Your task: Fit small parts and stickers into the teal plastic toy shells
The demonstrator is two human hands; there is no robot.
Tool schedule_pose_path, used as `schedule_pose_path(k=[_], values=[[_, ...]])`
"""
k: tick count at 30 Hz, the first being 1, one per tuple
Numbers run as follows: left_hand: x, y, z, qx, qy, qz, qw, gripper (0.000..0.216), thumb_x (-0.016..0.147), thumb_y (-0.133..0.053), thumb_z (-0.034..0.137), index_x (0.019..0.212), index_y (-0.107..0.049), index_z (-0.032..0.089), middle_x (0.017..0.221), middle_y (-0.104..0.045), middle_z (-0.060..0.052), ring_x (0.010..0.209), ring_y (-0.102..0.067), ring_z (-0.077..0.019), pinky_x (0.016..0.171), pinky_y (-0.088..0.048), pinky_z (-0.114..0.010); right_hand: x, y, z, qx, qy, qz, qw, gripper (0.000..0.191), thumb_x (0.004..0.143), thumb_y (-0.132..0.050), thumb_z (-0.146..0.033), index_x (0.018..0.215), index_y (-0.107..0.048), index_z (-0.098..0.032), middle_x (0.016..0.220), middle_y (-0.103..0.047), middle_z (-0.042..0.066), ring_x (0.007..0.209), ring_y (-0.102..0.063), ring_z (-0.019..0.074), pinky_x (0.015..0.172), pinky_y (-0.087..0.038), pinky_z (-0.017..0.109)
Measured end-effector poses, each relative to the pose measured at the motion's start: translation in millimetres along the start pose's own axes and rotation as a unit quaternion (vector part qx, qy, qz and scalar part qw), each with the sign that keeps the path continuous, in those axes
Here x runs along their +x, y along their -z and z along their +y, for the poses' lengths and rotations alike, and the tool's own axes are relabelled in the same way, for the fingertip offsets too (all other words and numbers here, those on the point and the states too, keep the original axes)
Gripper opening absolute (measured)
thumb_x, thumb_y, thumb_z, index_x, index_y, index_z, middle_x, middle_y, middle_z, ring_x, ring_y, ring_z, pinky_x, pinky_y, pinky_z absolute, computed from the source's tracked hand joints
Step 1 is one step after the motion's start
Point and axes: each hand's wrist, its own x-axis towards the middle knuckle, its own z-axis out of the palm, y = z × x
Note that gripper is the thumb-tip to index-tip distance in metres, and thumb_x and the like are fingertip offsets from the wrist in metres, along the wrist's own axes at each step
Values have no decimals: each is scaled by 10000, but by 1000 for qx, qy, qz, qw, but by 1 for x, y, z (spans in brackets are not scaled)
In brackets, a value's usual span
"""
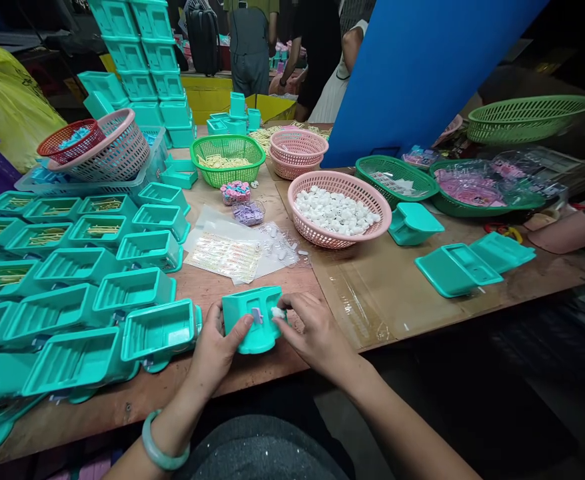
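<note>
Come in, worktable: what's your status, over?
Left fingers gripping turquoise part. Right fingers pinching small white piece close by. Nothing visible blocking the way between.

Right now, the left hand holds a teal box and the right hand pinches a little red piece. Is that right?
Not quite: the little piece is white, not red. The head view shows it in the right hand, and the left hand does hold a teal box.
</note>
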Motion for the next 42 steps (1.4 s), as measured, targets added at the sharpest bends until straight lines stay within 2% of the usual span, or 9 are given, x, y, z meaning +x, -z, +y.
schedule_pose_path(k=[4,10,14,20,25,30,34,38,42], values=[[1,1,-1,-2,-7,4,1000,696,687,-818,627,1153,-559,179,1110,-741,-108,1019,-703,-284,844,-566,-374,1,-7,-6,-22,-55,29,998,22,917,-648,-187,915,-626,-183,778,-669,53,747,-611,224,694,-483,344],[5,7,4,-42,44,-4,998,741,674,-814,654,1181,-589,162,1207,-748,-140,1145,-691,-331,937,-557,-408,5,17,2,188,-117,-1,975,150,980,-583,-250,1082,-689,-219,856,-695,27,763,-663,170,680,-516,283],[7,7,4,-41,40,-10,998,721,680,-817,644,1173,-605,161,1207,-754,-135,1150,-693,-326,929,-561,-391,10,14,18,153,-70,-8,986,123,937,-640,-220,975,-755,-245,912,-615,34,887,-625,188,800,-504,328],[11,10,-1,-49,39,-18,998,689,703,-814,617,1175,-608,160,1154,-769,-130,1084,-720,-315,898,-569,-389,20,-10,12,149,-100,-43,983,57,865,-740,-189,852,-691,-214,868,-537,7,924,-573,201,849,-476,350],[10,11,-2,-38,39,-23,998,674,725,-798,611,1185,-595,163,1173,-751,-132,1063,-719,-306,884,-566,-381,15,-1,4,100,-82,-64,990,174,880,-733,-188,1046,-712,-234,1015,-572,47,1008,-553,231,908,-461,392],[12,12,0,-19,40,-45,998,682,705,-814,610,1176,-586,173,1155,-748,-121,1080,-706,-311,855,-571,-363,6,7,6,77,-82,-76,991,116,879,-729,-214,990,-711,-241,1013,-585,51,1011,-558,243,901,-472,401],[15,17,-3,-19,47,-30,998,650,737,-781,622,1189,-613,185,1155,-759,-107,1076,-713,-301,877,-570,-359,19,6,41,141,-126,-21,982,184,925,-639,-289,1100,-631,-232,1051,-625,54,959,-621,216,874,-523,359],[15,17,-5,-29,43,-19,998,656,720,-788,632,1172,-618,189,1137,-771,-104,1056,-723,-312,887,-576,-385,54,3,105,3,-233,67,970,256,869,-619,-227,1118,-659,-179,1173,-635,148,1099,-601,303,999,-471,455],[14,16,-7,-26,44,-11,999,643,726,-775,648,1140,-607,185,1113,-775,-105,1057,-720,-318,905,-568,-407,72,-1,140,-31,-251,74,965,241,735,-734,-223,972,-694,-204,1146,-644,154,1172,-530,380,1032,-407,549]])
